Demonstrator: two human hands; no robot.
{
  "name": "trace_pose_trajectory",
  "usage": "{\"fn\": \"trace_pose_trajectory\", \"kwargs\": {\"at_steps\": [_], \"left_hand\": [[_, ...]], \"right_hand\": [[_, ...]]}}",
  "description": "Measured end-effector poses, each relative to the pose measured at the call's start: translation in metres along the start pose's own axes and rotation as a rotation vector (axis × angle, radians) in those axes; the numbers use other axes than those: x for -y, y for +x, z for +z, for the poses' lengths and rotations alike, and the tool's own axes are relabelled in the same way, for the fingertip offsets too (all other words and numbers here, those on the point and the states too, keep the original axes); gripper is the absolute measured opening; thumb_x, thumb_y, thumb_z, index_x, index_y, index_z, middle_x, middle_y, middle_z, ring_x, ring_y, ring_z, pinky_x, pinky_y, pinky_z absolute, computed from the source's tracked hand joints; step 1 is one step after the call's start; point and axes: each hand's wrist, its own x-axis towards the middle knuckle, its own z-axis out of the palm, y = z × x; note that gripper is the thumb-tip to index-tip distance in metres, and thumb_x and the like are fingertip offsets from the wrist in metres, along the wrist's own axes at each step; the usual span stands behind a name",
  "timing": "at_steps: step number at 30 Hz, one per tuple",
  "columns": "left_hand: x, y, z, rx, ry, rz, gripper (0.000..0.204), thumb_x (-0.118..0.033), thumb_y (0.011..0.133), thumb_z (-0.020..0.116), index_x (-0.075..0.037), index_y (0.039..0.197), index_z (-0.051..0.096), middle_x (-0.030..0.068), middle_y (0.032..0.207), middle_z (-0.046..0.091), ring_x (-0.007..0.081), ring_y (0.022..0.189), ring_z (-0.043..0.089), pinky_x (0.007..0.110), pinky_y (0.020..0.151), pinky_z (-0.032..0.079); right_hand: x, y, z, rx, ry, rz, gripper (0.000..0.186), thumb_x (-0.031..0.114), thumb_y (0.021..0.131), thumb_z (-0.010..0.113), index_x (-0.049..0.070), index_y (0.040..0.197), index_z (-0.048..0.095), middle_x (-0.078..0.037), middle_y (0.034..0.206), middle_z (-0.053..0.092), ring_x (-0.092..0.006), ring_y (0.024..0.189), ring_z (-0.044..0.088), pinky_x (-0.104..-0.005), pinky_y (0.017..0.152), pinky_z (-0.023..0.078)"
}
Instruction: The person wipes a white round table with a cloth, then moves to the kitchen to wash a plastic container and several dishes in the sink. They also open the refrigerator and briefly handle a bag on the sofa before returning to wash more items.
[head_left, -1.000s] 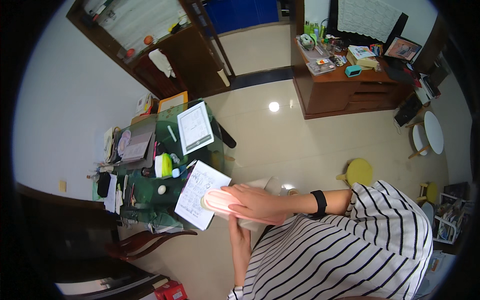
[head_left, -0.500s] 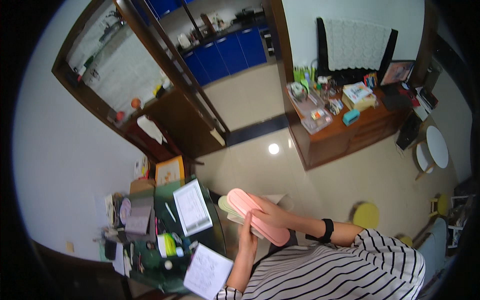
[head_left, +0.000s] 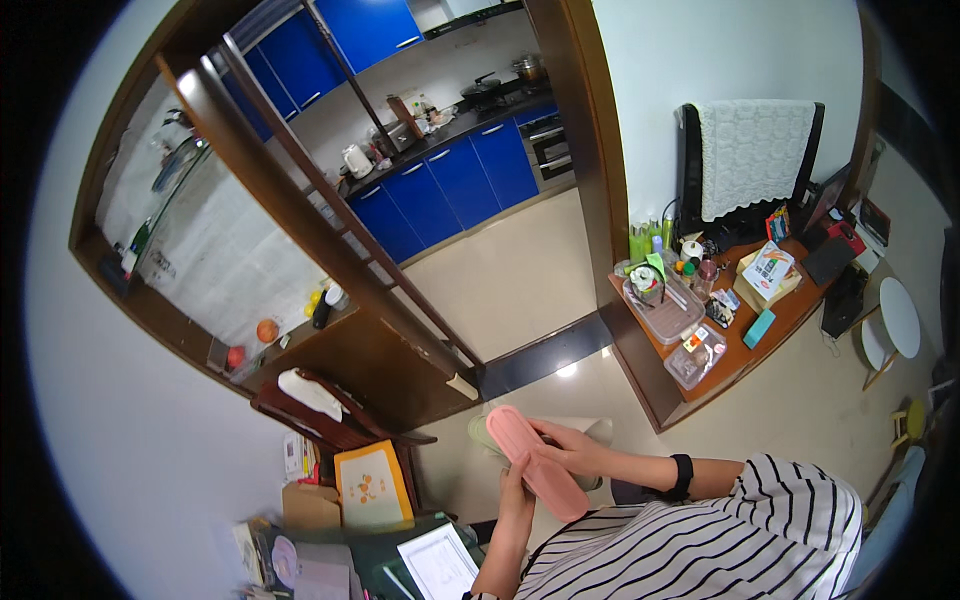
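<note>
Both of my hands hold a long, flat, round-ended pink object [head_left: 517, 436] with a slightly ridged face; its exact kind I cannot make out. My left hand [head_left: 516, 484] is closed on its left edge, thumb toward the middle. Across its right side, my right hand [head_left: 566, 448] grips it with the fingers partly hidden. A pale green rounded thing [head_left: 481, 433] shows behind its far left edge, mostly covered. Beige cloth [head_left: 598, 432] hangs beyond my right hand.
A dark glass table [head_left: 372, 552] with papers stands at the lower left, beside a wooden chair with a yellow-edged cushion [head_left: 367, 484]. Ahead, a doorway opens onto blue kitchen cabinets [head_left: 447, 192]. A cluttered wooden desk [head_left: 720, 370] is at the right.
The view has tilted up and shifted, showing more of the kitchen and less of the table. Both hands keep hold of the pink object, now a little steeper in the picture.
</note>
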Motion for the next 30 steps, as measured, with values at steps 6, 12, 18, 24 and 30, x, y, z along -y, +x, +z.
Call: {"fn": "trace_pose_trajectory", "kwargs": {"at_steps": [6, 12, 18, 24, 30], "left_hand": [[-0.047, 0.164, 0.014, -0.008, 0.051, -0.022, 0.052, -0.026, 0.08, 0.061, 0.003, 0.12, 0.045, 0.0114, 0.11, 0.056, 0.0208, 0.097, 0.058, 0.032, 0.082, 0.047], [-0.117, 0.316, 0.035, 0.049, 0.053, 0.068, 0.053, -0.027, 0.08, 0.059, 0.003, 0.121, 0.044, 0.0115, 0.108, 0.057, 0.0216, 0.097, 0.058, 0.034, 0.083, 0.047], [-0.191, 0.454, 0.049, -0.051, 0.025, -0.049, 0.036, -0.024, 0.082, 0.06, -0.001, 0.109, 0.052, 0.0078, 0.097, 0.059, 0.0181, 0.086, 0.059, 0.032, 0.076, 0.049], [-0.245, 0.601, 0.048, 0.028, -0.062, 0.105, 0.038, -0.025, 0.082, 0.061, -0.003, 0.111, 0.05, 0.0077, 0.097, 0.059, 0.0196, 0.087, 0.059, 0.034, 0.077, 0.05], [-0.308, 0.755, 0.071, 0.038, -0.036, 0.058, 0.046, -0.024, 0.079, 0.062, -0.002, 0.116, 0.047, 0.0097, 0.103, 0.058, 0.0221, 0.093, 0.058, 0.036, 0.081, 0.049]], "right_hand": [[0.034, 0.113, -0.098, -0.152, -0.362, -0.239, 0.052, 0.015, 0.086, 0.056, 0.002, 0.132, 0.036, -0.013, 0.131, 0.042, -0.0231, 0.112, 0.05, -0.0344, 0.094, 0.039], [0.129, 0.249, -0.187, 0.527, 0.094, -0.309, 0.039, 0.018, 0.093, 0.045, 0.001, 0.128, 0.043, -0.01, 0.118, 0.053, -0.0166, 0.108, 0.05, -0.032, 0.095, 0.037], [0.157, 0.401, -0.166, 1.422, 0.399, -0.434, 0.029, 0.017, 0.094, 0.043, -0.004, 0.111, 0.051, -0.009, 0.1, 0.057, -0.0176, 0.093, 0.053, -0.03, 0.082, 0.037], [0.126, 0.549, -0.186, 1.508, 0.417, -0.477, 0.027, 0.017, 0.091, 0.045, -0.003, 0.108, 0.052, -0.01, 0.098, 0.057, -0.0185, 0.092, 0.053, -0.0308, 0.083, 0.038], [0.127, 0.708, -0.259, 1.357, 0.322, -0.552, 0.025, 0.016, 0.088, 0.048, -0.002, 0.105, 0.053, -0.01, 0.097, 0.057, -0.0193, 0.092, 0.053, -0.0316, 0.083, 0.038]]}}
